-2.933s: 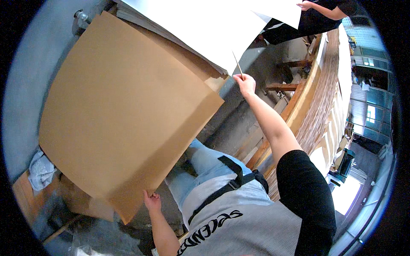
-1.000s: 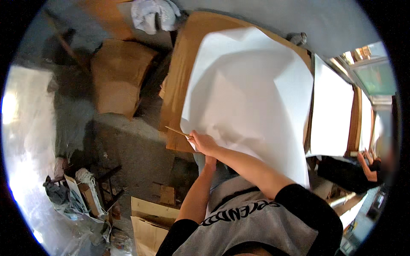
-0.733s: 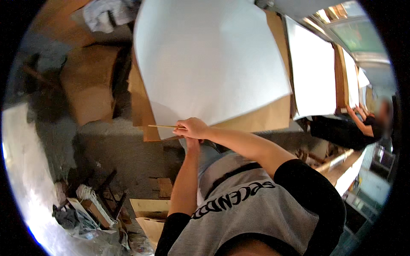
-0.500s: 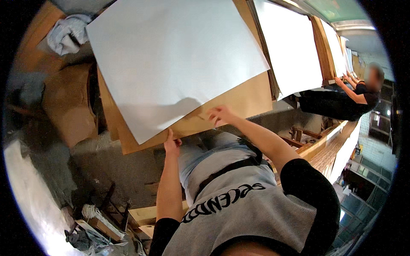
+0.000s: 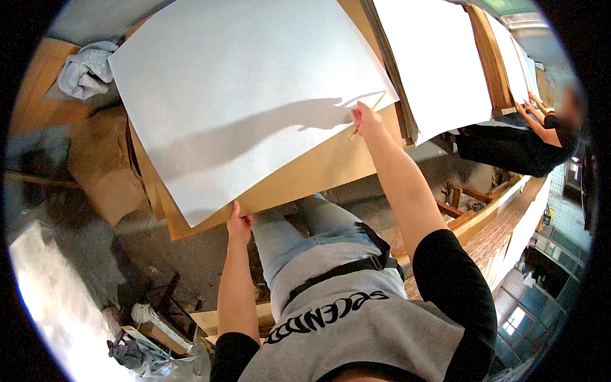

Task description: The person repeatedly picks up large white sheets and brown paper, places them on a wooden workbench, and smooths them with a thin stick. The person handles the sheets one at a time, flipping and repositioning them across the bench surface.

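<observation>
A large white sheet [image 5: 254,83] lies askew on a stack of brown sheets [image 5: 318,169], whose front strip shows along the near edge. At that edge my left hand [image 5: 239,226] grips the brown sheet near its left end, the thumb on top and the fingers partly hidden below. Above the right part of the white sheet's near edge is my right hand [image 5: 366,119], closed around a thin, pale yellow stick [image 5: 380,100] that slants past both sides of the fist. My right arm's shadow falls across the white paper.
More white sheets [image 5: 433,63] hang over brown layers farther right, where another person [image 5: 554,130] works with both hands. A wooden frame [image 5: 474,223] stands to my right. Crumpled grey cloth [image 5: 86,69] and brown cardboard [image 5: 105,165] lie left; clutter [image 5: 149,344] lies at lower left.
My right hand has moved right and away from me, from above the brown strip to the white sheet's edge; the stick now shows clearly. My left hand stays at the brown edge.
</observation>
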Tool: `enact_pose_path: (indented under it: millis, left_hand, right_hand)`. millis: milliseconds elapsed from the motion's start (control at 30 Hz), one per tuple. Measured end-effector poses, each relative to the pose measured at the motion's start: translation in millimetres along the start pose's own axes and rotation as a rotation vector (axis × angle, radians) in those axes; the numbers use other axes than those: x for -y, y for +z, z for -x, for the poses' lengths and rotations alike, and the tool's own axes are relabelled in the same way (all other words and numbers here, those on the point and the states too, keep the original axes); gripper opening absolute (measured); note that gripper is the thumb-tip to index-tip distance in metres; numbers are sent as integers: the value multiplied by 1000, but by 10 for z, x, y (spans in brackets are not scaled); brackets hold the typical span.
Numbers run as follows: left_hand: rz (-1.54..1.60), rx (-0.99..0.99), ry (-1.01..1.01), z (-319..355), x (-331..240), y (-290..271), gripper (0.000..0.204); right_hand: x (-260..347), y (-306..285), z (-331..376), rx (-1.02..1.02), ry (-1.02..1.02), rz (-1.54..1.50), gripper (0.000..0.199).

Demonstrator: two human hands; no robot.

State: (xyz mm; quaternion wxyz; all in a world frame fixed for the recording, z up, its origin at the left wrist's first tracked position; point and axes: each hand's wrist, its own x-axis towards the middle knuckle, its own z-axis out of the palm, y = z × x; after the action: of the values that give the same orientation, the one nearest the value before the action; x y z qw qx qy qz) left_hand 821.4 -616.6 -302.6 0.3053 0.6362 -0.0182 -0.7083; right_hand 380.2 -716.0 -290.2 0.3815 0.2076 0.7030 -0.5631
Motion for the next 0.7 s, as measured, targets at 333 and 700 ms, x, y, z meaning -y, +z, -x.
enact_pose_path:
  millis: [333,700]
  left_hand:
    - [-15,29,-13,-6,13,32,29]
    - [-4,88,-22,150,-15,-106,26]
  right_hand:
    - [94,-230,-481,-115,-143,-115,27]
    - [241,-339,-69,256,-153,332,22]
